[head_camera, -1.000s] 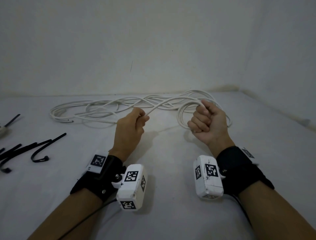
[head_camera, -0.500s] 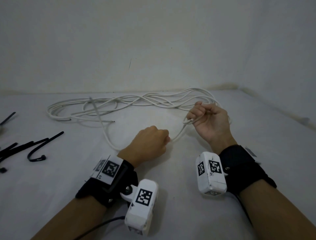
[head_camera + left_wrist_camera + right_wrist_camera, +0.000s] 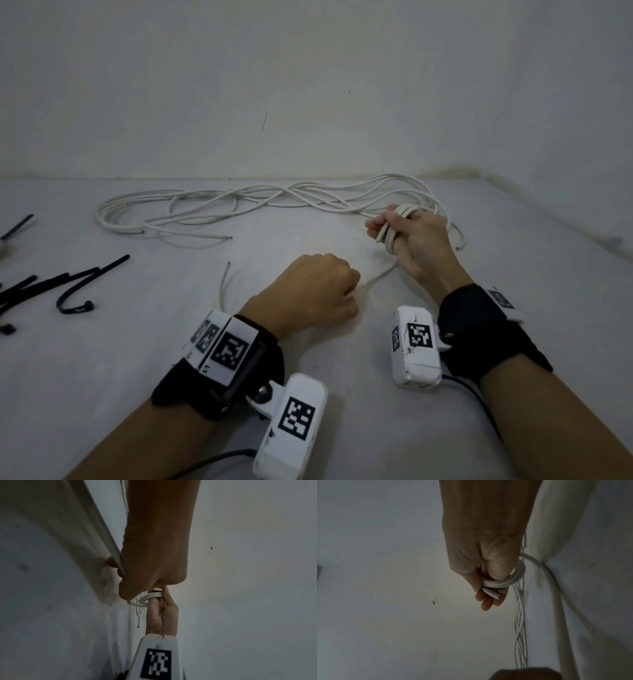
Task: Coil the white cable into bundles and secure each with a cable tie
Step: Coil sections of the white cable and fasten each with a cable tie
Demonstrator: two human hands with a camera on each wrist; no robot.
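The white cable (image 3: 239, 205) lies in loose loops along the back of the table. My right hand (image 3: 411, 236) has a small coil (image 3: 402, 214) of it wound round its fingers. Its thumb pins the coil (image 3: 505, 582) and a cut cable end (image 3: 491, 593) against them. From the coil a taut strand (image 3: 376, 277) runs down-left into my left hand (image 3: 318, 291), a fist gripping it. In the left wrist view the strand (image 3: 111, 545) passes through my left hand (image 3: 154, 563), with my right hand (image 3: 161, 612) beyond. Black cable ties (image 3: 68, 284) lie at far left.
A loose cable end (image 3: 224, 277) lies just left of my left wrist. Another cut end (image 3: 226, 237) points right from the pile. A wall (image 3: 308, 85) closes the table's far edge. A further black tie (image 3: 17, 226) sits at the left border.
My left hand pulled the strand down toward me and stayed fisted. My right hand turned and now has a small coil round its fingers. The cable's free tail slid toward my left wrist.
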